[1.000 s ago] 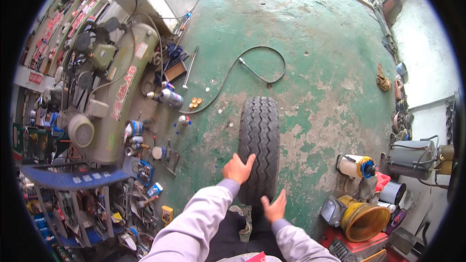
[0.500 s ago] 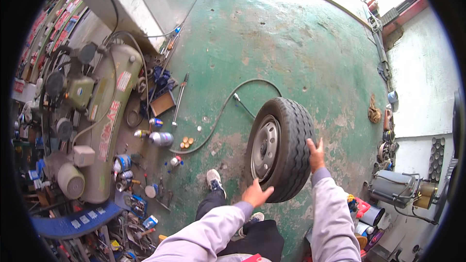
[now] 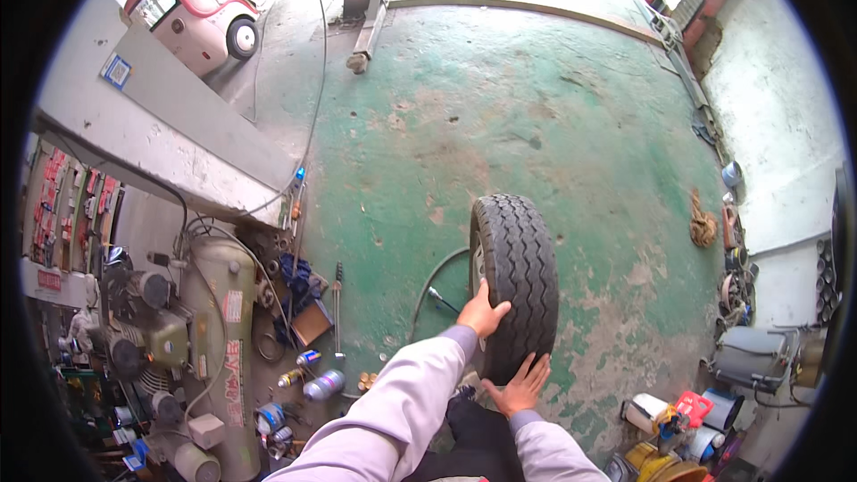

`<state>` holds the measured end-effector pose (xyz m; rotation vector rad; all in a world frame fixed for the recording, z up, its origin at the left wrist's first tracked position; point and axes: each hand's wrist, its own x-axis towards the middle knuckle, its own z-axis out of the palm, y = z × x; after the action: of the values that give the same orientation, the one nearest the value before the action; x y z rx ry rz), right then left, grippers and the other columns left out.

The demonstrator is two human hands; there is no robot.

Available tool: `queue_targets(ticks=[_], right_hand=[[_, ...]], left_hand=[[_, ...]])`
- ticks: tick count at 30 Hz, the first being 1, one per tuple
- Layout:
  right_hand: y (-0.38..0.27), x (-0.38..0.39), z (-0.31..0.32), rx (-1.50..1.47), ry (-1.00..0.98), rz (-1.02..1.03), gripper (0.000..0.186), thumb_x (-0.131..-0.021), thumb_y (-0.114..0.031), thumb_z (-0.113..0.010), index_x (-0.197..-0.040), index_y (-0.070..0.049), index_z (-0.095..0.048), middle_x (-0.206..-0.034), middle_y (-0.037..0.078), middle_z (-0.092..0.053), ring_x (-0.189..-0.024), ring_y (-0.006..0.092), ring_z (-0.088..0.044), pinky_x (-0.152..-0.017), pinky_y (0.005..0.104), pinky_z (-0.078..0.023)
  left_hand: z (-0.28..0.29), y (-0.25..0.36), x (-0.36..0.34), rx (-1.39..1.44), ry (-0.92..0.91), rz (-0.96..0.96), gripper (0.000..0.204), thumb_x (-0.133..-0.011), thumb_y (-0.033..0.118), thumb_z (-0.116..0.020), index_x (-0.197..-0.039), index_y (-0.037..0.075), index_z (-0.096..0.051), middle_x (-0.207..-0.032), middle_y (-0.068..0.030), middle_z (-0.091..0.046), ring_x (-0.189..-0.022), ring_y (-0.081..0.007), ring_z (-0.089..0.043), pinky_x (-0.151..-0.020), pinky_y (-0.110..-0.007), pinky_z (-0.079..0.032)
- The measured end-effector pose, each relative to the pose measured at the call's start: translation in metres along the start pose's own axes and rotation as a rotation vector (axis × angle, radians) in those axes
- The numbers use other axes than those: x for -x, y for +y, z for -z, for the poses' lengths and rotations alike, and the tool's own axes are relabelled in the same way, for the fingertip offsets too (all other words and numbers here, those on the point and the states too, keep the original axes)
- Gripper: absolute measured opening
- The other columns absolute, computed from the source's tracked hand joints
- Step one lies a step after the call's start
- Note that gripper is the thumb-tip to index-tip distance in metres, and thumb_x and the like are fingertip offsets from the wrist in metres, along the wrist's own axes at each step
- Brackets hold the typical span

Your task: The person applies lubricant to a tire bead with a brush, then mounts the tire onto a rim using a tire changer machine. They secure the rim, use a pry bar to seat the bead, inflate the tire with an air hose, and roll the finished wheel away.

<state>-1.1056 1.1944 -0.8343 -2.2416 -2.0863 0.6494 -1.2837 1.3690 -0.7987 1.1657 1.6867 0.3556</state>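
Observation:
A truck-type wheel [image 3: 525, 281] with a black grooved tyre stands upright on the green floor in front of me, its tread facing me. Its metal rim [image 3: 477, 254] shows only as a narrow strip on the left side. My left hand [image 3: 483, 311] grips the tyre's left shoulder, fingers along the sidewall and thumb on the tread. Low on the near tread, my right hand [image 3: 520, 386] lies flat with its fingers spread. A grey hose [image 3: 427, 281] curves over the floor to the left of the wheel, partly hidden behind it.
A green air compressor tank [image 3: 225, 348] stands at the left, with spray cans [image 3: 323, 384] and a long metal bar [image 3: 337, 308] nearby. At the lower right are containers [image 3: 644, 412] and a grey motor-like unit [image 3: 754, 353]. A red-and-white vehicle [image 3: 192, 13] stands far left.
The wheel has turned so its tread faces me and its rim is mostly out of sight. My left hand moved up along it; my right hand moved down to the near tread. The view has tilted up.

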Motion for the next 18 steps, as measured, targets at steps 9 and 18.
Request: queue_targets(ticks=[9,18], right_hand=[[-0.165,-0.396,0.104,0.106,0.114,0.037,0.117,-0.09,-0.07,-0.063,-0.167,0.001,-0.01,-0.17,0.037,-0.007,-0.159,0.0531,-0.003,-0.127,0.065,-0.003],[-0.28,-0.581,0.157,0.09,0.326,0.254,0.099,-0.083,-0.039,-0.075,-0.16,0.004,-0.031,-0.167,0.034,-0.022,-0.156,0.0502,-0.019,-0.13,0.058,-0.015]], left_hand=[[0.264,-0.037,-0.051,0.458,0.271,-0.022,0.05,-0.102,0.033,-0.069,-0.136,-0.004,-0.065,-0.131,-0.019,-0.071,-0.121,-0.0226,-0.066,-0.104,-0.035,-0.05],[0.496,-0.08,-0.154,0.469,0.514,0.334,0.031,-0.101,0.026,-0.071,-0.118,0.0,-0.074,-0.099,-0.0045,-0.074,-0.088,-0.0107,-0.065,-0.082,-0.029,-0.053]])
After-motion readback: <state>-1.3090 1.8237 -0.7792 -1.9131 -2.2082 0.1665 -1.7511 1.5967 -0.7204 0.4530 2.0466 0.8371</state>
